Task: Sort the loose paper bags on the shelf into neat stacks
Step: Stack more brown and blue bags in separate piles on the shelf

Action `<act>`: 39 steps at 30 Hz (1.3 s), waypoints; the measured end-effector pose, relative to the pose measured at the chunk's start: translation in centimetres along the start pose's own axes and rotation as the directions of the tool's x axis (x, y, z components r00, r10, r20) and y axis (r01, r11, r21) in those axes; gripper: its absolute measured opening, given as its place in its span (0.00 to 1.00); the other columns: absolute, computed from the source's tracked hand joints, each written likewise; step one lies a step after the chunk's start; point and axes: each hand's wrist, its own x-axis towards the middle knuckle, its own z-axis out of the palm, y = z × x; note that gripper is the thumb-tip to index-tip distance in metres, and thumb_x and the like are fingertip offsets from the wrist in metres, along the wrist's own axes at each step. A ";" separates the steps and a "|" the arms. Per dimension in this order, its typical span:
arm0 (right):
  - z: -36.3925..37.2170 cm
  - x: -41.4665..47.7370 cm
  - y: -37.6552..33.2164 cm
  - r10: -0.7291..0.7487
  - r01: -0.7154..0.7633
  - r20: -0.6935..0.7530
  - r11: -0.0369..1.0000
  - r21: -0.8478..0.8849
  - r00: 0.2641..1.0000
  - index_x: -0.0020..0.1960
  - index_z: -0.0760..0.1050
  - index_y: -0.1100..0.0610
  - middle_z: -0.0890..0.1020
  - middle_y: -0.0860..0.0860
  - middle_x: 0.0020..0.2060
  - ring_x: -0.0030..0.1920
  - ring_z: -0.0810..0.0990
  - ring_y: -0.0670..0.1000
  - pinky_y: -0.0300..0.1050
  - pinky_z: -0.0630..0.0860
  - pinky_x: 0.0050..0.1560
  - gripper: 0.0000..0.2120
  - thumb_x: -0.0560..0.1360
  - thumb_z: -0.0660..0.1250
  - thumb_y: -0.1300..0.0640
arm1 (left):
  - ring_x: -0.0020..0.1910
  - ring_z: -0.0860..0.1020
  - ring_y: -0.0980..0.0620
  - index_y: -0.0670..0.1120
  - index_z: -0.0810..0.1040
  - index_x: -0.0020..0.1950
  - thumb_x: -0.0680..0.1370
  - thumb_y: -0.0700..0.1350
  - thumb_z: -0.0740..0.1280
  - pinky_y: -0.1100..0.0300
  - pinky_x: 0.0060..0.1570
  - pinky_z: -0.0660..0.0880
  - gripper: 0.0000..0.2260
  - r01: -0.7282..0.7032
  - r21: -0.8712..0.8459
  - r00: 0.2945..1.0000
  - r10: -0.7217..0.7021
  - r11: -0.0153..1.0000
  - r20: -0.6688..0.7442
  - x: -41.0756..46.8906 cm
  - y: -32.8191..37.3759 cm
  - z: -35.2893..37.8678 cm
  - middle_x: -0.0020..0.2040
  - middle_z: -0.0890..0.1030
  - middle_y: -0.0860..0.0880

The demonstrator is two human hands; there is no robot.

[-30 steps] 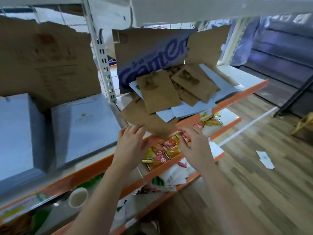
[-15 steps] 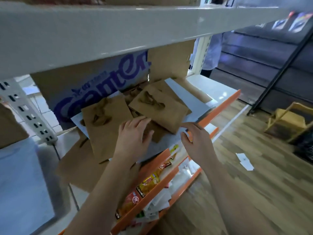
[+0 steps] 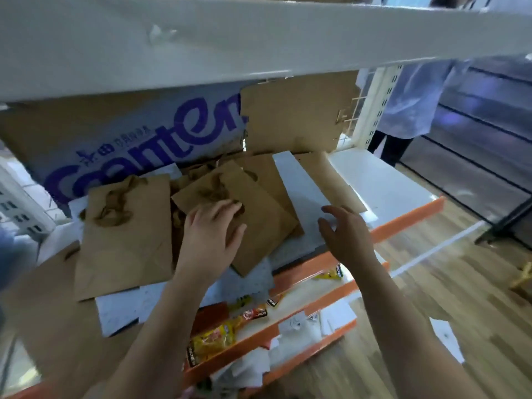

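1. Over the middle of the shelf, the left hand is lying flat, fingers spread, pressing on a tilted brown paper bag; it is touching the bag, not clamped on it.
2. Near the shelf's orange front edge, the right hand is hovering with fingers apart and curled, holding nothing, just above a white sheet; whether it is touching the sheet I cannot tell.
3. Left of the pressed bag, a second brown bag is lying flat, its twisted paper handles bunched near the top. More brown bags are peeking out behind, fanned and overlapping toward the shelf's back.
4. Under them, pale speckled bags or sheets are jutting past the front edge.
5. Along the back, a cardboard panel with purple lettering is standing upright.
6. Handling, by judgement: the bags are looking light, flat, matte and creasable, stiff enough to slide as a sheet but prone to bending at the corners. Taking them by a long side edge, thumb over and fingers under, is seeming safer than pulling at the limp handles, which could snag neighbours.
7. Sorting is appearing barely begun; no squared stack is showing yet.
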 end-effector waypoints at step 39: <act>-5.0 8.7 13.2 0.143 -0.176 0.112 0.603 0.778 0.983 0.47 0.74 0.48 0.85 0.51 0.36 0.36 0.83 0.50 0.44 0.76 0.33 0.11 0.70 0.70 0.44 | 0.64 0.74 0.58 0.53 0.61 0.76 0.80 0.58 0.61 0.52 0.62 0.74 0.26 0.316 -0.525 0.920 -0.391 0.790 -0.036 4.7 15.1 8.0 0.69 0.74 0.55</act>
